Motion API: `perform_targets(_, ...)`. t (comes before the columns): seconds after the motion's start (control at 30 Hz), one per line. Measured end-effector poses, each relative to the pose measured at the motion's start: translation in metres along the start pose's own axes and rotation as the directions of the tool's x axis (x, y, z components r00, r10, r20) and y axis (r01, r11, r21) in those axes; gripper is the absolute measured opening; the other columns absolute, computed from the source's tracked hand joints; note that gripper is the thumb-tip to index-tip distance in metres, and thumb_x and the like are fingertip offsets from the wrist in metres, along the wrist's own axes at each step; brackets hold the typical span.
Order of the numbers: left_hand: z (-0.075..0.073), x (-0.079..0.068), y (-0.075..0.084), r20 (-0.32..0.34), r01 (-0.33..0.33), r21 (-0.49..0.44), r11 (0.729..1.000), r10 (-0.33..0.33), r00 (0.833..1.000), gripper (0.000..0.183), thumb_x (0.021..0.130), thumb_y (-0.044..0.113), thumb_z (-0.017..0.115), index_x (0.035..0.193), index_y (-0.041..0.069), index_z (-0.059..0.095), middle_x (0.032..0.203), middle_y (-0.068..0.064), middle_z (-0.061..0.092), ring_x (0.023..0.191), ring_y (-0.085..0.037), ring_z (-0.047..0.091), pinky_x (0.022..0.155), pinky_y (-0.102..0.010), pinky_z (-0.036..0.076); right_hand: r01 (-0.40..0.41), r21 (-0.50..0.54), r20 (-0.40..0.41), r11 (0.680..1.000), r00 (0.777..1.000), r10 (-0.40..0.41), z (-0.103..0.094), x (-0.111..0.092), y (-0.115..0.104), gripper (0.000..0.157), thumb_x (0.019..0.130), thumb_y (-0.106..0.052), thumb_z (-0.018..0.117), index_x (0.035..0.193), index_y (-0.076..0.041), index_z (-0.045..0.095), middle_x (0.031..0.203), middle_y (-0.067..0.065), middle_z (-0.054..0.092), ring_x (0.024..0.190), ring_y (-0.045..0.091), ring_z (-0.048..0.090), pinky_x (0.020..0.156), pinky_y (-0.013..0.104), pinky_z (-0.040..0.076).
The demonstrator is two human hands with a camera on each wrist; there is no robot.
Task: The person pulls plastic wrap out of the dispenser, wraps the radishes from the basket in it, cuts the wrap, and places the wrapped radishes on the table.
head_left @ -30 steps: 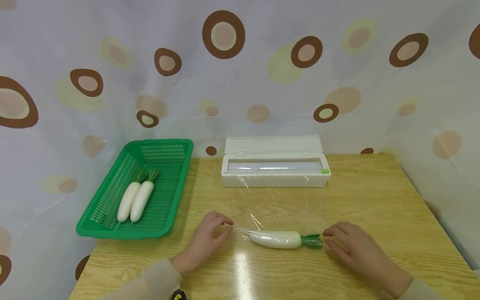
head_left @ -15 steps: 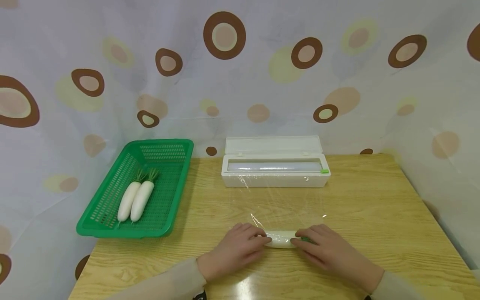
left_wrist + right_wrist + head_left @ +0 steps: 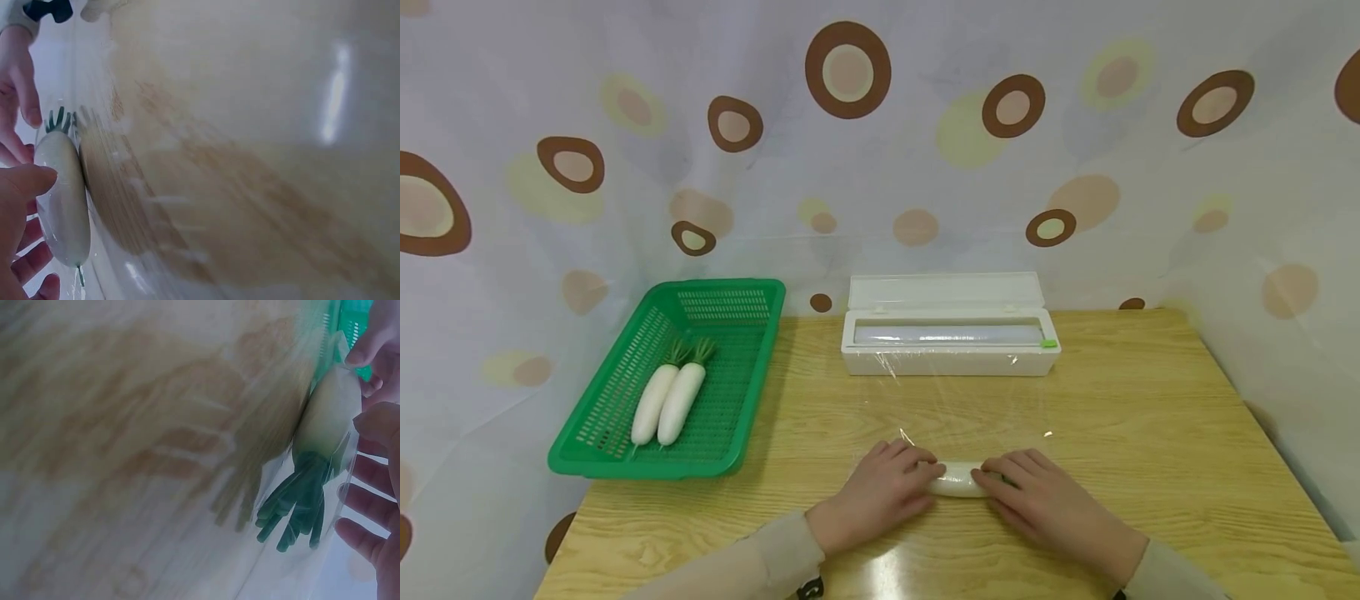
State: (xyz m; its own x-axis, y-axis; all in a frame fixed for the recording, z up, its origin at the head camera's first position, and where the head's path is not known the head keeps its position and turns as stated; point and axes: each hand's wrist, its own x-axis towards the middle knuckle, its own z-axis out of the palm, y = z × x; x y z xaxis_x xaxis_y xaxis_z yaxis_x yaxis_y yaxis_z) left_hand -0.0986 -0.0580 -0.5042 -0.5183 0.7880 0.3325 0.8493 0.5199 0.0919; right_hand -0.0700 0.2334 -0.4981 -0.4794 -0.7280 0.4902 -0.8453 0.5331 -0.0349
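A white radish (image 3: 958, 479) with green leaf stalks (image 3: 303, 500) lies crosswise near the table's front, with clear cling film around it. My left hand (image 3: 883, 492) holds its tapered root end; in the left wrist view the thumb (image 3: 37, 180) lies on the near side and the fingers reach round behind. At the leafy end my right hand (image 3: 1045, 504) holds it likewise, its thumb (image 3: 375, 422) against the film. From above, the hands cover both ends of the radish. A sheet of cling film (image 3: 955, 408) stretches from the radish back to the white dispenser box (image 3: 951, 362).
The dispenser's lid (image 3: 946, 291) stands up, showing the film roll (image 3: 951, 335) inside; a small green tab (image 3: 1048, 343) is at its right. On the left, a green basket (image 3: 766, 367) holds two more white radishes (image 3: 681, 404). A patterned curtain (image 3: 880, 167) surrounds the table.
Both hands have come inward from beside the radish's ends and now hold it through the film. Over the last half second they have barely shifted.
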Motion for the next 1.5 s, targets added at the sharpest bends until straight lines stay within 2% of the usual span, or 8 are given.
perform_targets(0.17,0.001,0.002,-0.002,0.048,0.034,-0.002,0.999,-0.034,0.998,0.043,0.097,0.037,0.074,0.136,0.021,0.067,0.129,0.005,0.067,0.115,-0.014,0.058,0.090,-0.029,0.047,-0.052,-0.008,0.060,0.999,0.997,0.053,-0.002,-0.001,0.002,0.033,0.106,-0.028,0.061,0.130,-0.008,0.071,0.120,0.000,0.068,0.107,0.018,0.063,0.091,0.039,0.053)
perform_targets(0.33,0.003,0.004,-0.005,0.056,0.037,0.024,0.999,-0.038,0.998,0.047,0.097,0.039,0.074,0.139,0.019,0.066,0.130,0.004,0.067,0.114,-0.014,0.059,0.090,-0.029,0.047,-0.108,-0.029,0.124,0.994,0.986,0.111,-0.002,-0.001,0.005,0.050,0.090,-0.023,0.080,0.136,-0.007,0.068,0.123,0.001,0.069,0.109,0.017,0.064,0.091,0.040,0.053)
perform_targets(0.67,0.008,0.010,-0.011,0.128,0.087,0.034,0.996,-0.091,0.988,0.059,0.097,0.039,0.074,0.148,0.014,0.058,0.134,0.000,0.066,0.119,-0.017,0.059,0.095,-0.033,0.048,-0.188,-0.065,0.218,0.980,0.956,0.197,0.002,0.004,0.011,0.058,0.092,-0.029,0.079,0.142,-0.004,0.063,0.130,0.005,0.067,0.115,0.024,0.063,0.099,0.048,0.051)
perform_targets(0.9,0.010,0.016,-0.014,0.172,0.148,0.015,0.989,-0.148,0.974,0.056,0.100,0.035,0.072,0.149,0.013,0.057,0.136,0.000,0.066,0.120,-0.017,0.059,0.096,-0.034,0.048,-0.214,-0.058,0.207,0.975,0.953,0.222,0.004,0.009,0.013,0.062,0.091,-0.028,0.081,0.143,-0.003,0.060,0.129,0.004,0.068,0.114,0.025,0.063,0.099,0.048,0.051)
perform_targets(1.13,0.011,0.021,-0.019,0.173,0.258,-0.103,0.961,-0.238,0.956,0.049,0.096,0.032,0.076,0.138,0.013,0.058,0.127,-0.001,0.071,0.113,-0.018,0.062,0.094,-0.034,0.047,-0.273,-0.021,0.232,0.962,0.934,0.271,0.005,0.015,0.017,0.055,0.090,-0.026,0.083,0.134,-0.003,0.060,0.122,0.006,0.069,0.109,0.025,0.064,0.096,0.048,0.052)
perform_targets(1.27,0.011,0.023,-0.023,0.179,0.269,-0.144,0.952,-0.243,0.953,0.044,0.097,0.032,0.076,0.133,0.014,0.062,0.126,-0.001,0.071,0.115,-0.019,0.061,0.094,-0.035,0.046,-0.296,-0.004,0.251,0.955,0.924,0.287,0.006,0.017,0.021,0.055,0.090,-0.027,0.083,0.134,-0.002,0.060,0.125,0.008,0.067,0.115,0.028,0.063,0.100,0.049,0.051)
perform_targets(1.4,0.011,0.025,-0.029,0.190,0.278,-0.173,0.945,-0.245,0.951,0.046,0.097,0.035,0.075,0.135,0.013,0.063,0.132,-0.003,0.069,0.123,-0.022,0.060,0.099,-0.039,0.048,-0.300,0.013,0.230,0.954,0.929,0.289,0.008,0.020,0.026,0.054,0.089,-0.026,0.085,0.133,-0.003,0.062,0.133,0.014,0.064,0.123,0.034,0.061,0.104,0.054,0.050)
perform_targets(1.5,0.010,0.026,-0.033,0.188,0.275,-0.179,0.945,-0.241,0.952,0.046,0.097,0.035,0.076,0.135,0.013,0.064,0.138,-0.007,0.064,0.128,-0.026,0.057,0.105,-0.045,0.047,-0.296,0.013,0.209,0.955,0.935,0.287,0.008,0.022,0.030,0.052,0.088,-0.025,0.086,0.131,-0.003,0.065,0.130,0.015,0.062,0.121,0.033,0.060,0.101,0.054,0.051)
